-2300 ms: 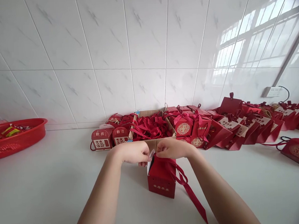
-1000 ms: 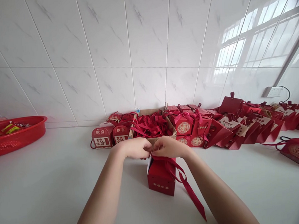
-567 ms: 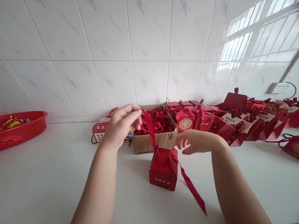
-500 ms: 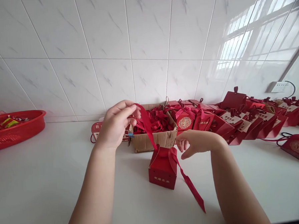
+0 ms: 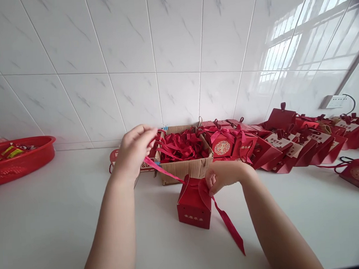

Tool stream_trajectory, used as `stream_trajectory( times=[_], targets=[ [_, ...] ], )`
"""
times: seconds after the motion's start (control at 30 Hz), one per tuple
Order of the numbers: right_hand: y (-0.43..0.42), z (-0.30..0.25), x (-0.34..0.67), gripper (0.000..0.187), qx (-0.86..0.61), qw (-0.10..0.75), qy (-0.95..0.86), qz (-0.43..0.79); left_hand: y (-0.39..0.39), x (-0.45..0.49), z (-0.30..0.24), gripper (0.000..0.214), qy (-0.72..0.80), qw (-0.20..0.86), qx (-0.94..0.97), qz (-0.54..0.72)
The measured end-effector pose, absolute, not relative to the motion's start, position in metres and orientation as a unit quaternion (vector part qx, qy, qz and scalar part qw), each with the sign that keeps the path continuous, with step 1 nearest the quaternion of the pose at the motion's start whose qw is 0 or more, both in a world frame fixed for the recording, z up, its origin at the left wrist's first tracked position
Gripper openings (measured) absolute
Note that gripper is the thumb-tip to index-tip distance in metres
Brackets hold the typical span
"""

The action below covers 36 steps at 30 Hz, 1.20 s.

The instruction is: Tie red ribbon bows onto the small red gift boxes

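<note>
A small red gift box (image 5: 193,208) stands on the white counter in front of me, with a red ribbon (image 5: 165,173) threaded through its top. My left hand (image 5: 134,151) is raised to the left of the box and pinches one end of the ribbon, holding it taut. At the box's top right corner my right hand (image 5: 222,175) is closed on the ribbon. The other ribbon end (image 5: 231,228) trails down over the counter to the right.
A cardboard box (image 5: 184,168) full of red ribbons stands behind the gift box. Several red gift boxes and bags (image 5: 288,145) line the tiled wall to the right. Red house-shaped boxes (image 5: 114,156) sit partly behind my left hand. A red basket (image 5: 21,163) is far left.
Both hands were together at the box top. My left hand then lifted a ribbon end up and now has drawn it lower and leftward, while my right hand closed on the ribbon at the box.
</note>
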State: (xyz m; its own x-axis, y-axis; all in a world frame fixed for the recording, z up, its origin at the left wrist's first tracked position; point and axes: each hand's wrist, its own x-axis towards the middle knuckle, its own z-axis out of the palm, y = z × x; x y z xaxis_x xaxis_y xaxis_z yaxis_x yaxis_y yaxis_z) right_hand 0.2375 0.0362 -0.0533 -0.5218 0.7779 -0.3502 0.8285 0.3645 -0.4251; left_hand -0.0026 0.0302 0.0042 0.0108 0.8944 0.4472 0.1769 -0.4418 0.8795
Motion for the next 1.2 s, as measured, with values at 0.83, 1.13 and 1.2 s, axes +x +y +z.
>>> stream_trajectory(
  times=[0.83,1.13,1.2],
  targets=[
    [0.035,-0.054,0.233,0.006,0.466,0.018,0.837,-0.285,0.052,0.025,-0.033,0.019,0.424,0.217,0.876,-0.077],
    [0.031,-0.052,0.241,0.01,0.449,0.007,0.835,-0.317,0.053,0.027,-0.034,0.015,0.411,0.247,0.875,-0.068],
    [0.031,-0.05,0.24,0.016,0.46,0.014,0.83,-0.315,0.053,0.028,-0.034,0.013,0.423,0.244,0.87,-0.072]
  ],
)
